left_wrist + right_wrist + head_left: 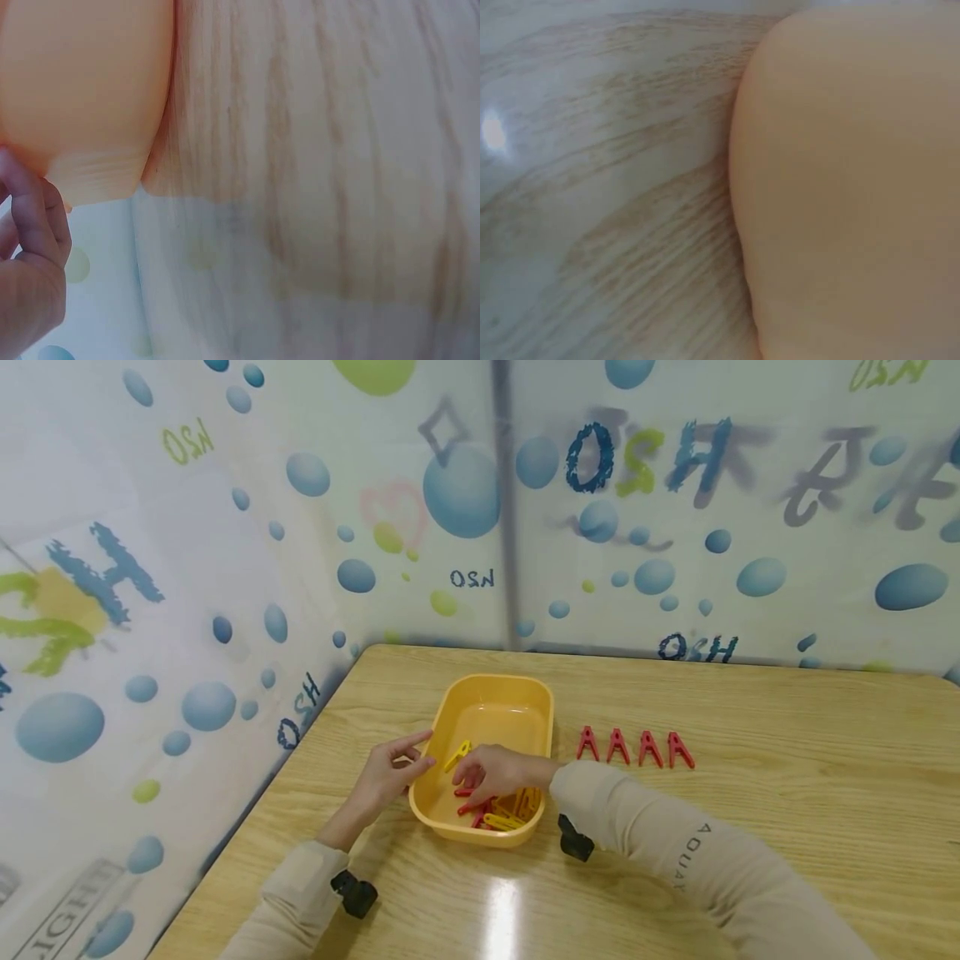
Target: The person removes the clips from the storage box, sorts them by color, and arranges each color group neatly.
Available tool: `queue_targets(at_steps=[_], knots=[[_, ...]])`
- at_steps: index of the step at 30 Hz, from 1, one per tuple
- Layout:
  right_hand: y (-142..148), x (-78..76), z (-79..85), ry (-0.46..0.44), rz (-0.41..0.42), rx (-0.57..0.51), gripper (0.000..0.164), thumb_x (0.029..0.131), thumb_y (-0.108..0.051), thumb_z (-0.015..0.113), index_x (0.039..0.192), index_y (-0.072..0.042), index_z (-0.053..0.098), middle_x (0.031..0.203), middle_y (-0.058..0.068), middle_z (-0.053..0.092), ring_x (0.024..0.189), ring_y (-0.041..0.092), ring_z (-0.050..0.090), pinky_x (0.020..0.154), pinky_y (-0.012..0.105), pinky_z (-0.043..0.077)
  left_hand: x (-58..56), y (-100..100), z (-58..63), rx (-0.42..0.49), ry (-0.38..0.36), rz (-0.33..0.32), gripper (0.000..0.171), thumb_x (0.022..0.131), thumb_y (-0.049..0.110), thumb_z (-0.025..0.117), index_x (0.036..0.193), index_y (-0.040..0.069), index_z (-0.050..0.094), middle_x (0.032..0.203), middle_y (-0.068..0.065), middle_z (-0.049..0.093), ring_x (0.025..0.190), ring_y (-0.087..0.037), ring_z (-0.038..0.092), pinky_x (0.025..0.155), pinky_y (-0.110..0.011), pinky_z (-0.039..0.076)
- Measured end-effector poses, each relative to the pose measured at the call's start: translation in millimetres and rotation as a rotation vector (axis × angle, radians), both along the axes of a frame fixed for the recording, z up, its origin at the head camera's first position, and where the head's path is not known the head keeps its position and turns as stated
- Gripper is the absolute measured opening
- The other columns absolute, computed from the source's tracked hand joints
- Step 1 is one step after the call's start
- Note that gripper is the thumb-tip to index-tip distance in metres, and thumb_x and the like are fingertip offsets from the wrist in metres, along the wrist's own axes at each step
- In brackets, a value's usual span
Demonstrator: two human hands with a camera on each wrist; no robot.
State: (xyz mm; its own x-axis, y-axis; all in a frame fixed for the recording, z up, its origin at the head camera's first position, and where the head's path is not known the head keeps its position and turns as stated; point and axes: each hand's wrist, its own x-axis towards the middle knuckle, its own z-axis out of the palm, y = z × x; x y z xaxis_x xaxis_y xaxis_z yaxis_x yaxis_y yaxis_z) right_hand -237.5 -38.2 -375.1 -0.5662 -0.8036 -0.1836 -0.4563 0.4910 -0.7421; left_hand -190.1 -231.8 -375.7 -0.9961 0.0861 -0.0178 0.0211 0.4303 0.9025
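Note:
A yellow plastic tray (pixel 487 689) holds yellow and red clothespins, several of them piled at its near end. One yellow clothespin (pixel 458 756) lies apart by the left wall. My left hand (pixel 386 777) holds the tray's left rim, thumb over the edge and other fingers outside; its curled fingers (pixel 34 214) show against the wall in the left wrist view. Over the pile, my right hand (pixel 495 772) reaches down with thumb and fingers spread apart. A red clothespin (pixel 463 792) shows in the gap between them. The right wrist view has only the tray's outer wall (pixel 847 180).
Several red clothespins (pixel 617 747) stand in a row, legs spread, on the wooden table (pixel 787 760) right of the tray. A printed curtain (pixel 645 552) borders the table at the back and left. Dark wrist cameras (pixel 576 838) hang under both sleeves.

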Motion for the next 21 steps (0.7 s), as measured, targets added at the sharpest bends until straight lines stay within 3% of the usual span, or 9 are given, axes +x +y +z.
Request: queue_targets(at_steps=[16, 21], knots=[[-0.9, 0.0, -1.9, 0.016, -0.01, 0.024, 0.03, 0.07, -0.009, 0.075, 0.097, -0.003, 0.064, 0.079, -0.001, 0.059, 0.069, 0.007, 0.052, 0.063, 0.016, 0.044, 0.4, 0.0, 1.1, 0.012, 0.0, -0.004, 0.044, 0.084, 0.011, 0.061, 0.126, 0.004, 0.05, 0.081, -0.008, 0.052, 0.06, -0.02, 0.052, 0.045, -0.023, 0.046], [-0.8, 0.4, -2.9, 0.02, -0.018, -0.004, 0.023, 0.071, -0.006, 0.073, 0.092, -0.003, 0.064, 0.072, -0.003, 0.057, 0.064, 0.005, 0.05, 0.059, 0.015, 0.043, -0.4, 0.0, 0.4, -0.001, -0.001, -0.002, 0.044, 0.084, 0.012, 0.061, 0.126, 0.004, 0.05, 0.081, -0.009, 0.053, 0.059, -0.02, 0.052, 0.045, -0.023, 0.046]])
